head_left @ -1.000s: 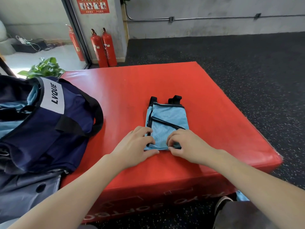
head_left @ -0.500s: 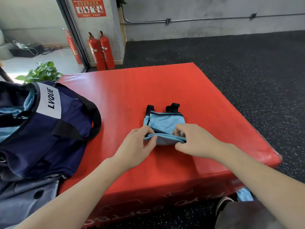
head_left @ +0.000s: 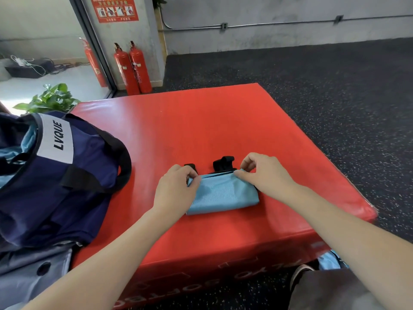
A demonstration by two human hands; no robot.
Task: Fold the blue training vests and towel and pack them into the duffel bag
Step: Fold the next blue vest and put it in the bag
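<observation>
Head view: red padded mat across most of frame. Navy duffel bag on left edge, unzipped, light blue cloth inside. Folded blue vest near mat's near edge, black straps poking out far side. Left hand pinched on left far corner; right hand pinched on right far corner.

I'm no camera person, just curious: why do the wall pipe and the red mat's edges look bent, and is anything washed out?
Head view: the wide-angle lens bows the wall pipe and splays the red mat; daylight washes out the floor behind the glass at left; the vest and both hands look sharp.
</observation>
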